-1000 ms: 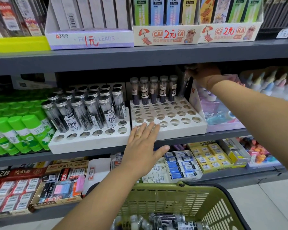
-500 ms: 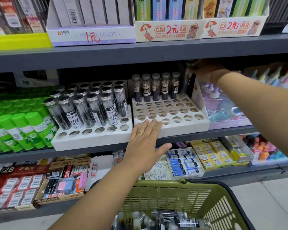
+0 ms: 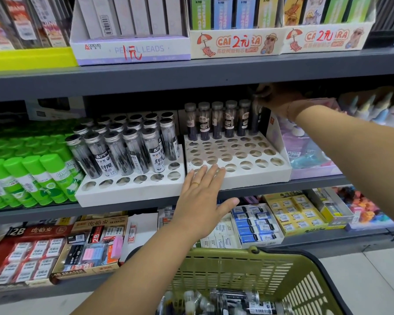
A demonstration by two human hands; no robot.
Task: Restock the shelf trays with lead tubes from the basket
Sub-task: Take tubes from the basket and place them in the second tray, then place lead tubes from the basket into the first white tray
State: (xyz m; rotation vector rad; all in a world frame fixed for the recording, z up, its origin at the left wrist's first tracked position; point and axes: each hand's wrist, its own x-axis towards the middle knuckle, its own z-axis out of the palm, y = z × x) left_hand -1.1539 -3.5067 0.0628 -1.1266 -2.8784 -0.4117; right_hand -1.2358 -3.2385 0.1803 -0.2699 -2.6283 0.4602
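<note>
Clear lead tubes (image 3: 216, 120), grey caps, dark leads, stand in the back row of the right tray (image 3: 248, 176); more lie in the green basket (image 3: 259, 269). left hand (image 3: 200, 201) lies flat, fingers straight on that tray's front edge. right hand (image 3: 280, 98) is at the rear-right tube, shadowed, grip unclear. left tray (image 3: 127, 192) is fuller, with glue sticks (image 3: 32, 173) beside it. The box (image 3: 132, 51) above reads "PENCIL LEADS".

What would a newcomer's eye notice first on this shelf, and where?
Most striking is the white cardboard tray with round holes on the middle shelf, nearly empty but for one back row of clear lead tubes. The left hand lies flat on its front edge, while the right hand reaches to its shadowed back right corner. Bright green glue sticks crowd the left.
</note>
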